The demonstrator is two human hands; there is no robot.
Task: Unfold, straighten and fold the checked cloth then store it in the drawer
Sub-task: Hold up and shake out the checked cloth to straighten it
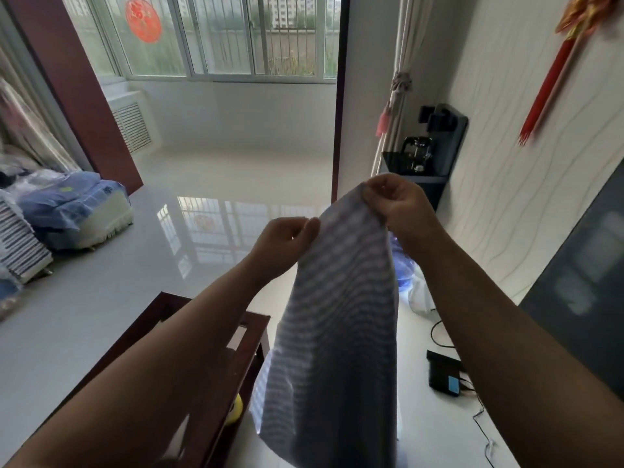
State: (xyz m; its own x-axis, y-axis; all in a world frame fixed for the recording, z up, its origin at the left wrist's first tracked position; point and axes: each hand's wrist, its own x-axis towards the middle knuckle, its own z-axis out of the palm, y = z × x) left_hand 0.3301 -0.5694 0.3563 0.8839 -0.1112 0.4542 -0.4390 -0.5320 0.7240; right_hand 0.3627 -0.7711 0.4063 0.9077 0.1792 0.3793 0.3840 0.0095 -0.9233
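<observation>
The checked cloth (pixel 337 325), grey-blue with pale lines, hangs in the air in front of me, well above the floor. My right hand (pixel 398 204) pinches its top edge at the upper right corner. My left hand (pixel 287 244) pinches the same top edge a little lower and to the left. The two hands are close together, so the cloth droops down between my forearms as a long narrow drape. Its lower end leaves the frame at the bottom. No drawer is visible.
A dark red wooden table with glass panels (pixel 209 352) stands below my left arm, a yellow object (pixel 236 408) under it. On the floor at right lie a black device with cables (pixel 444 373) and a water bottle (pixel 403 268). Bedding piles (pixel 71 211) sit left.
</observation>
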